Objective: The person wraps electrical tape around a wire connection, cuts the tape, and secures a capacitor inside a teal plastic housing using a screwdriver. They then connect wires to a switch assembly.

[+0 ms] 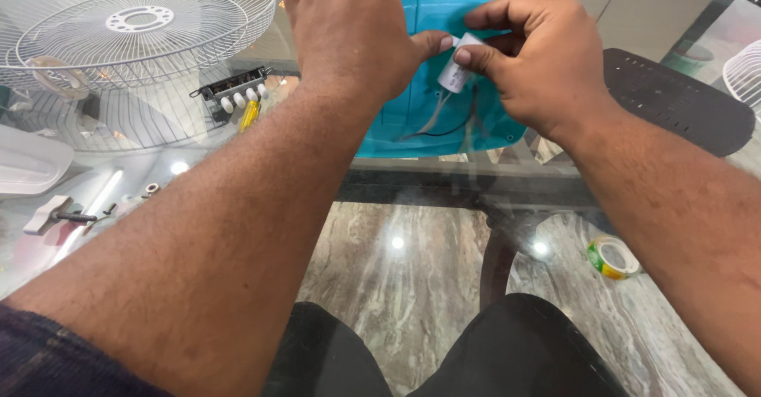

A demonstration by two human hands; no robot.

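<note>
Right hand (539, 56) fingers pinch white capacitor (457, 70), left thumb (432, 44) touching.

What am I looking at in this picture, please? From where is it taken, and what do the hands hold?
There is no machine here. A camera on a person's head looks down at their own bare hands over a glass table. The right hand pinches a small white cylinder with wires, over a turquoise plastic cover. The left hand rests on that cover, its thumb touching the cylinder. Nearby lie a white wire fan grille, a switch block, a black plate and a tape roll.
</note>
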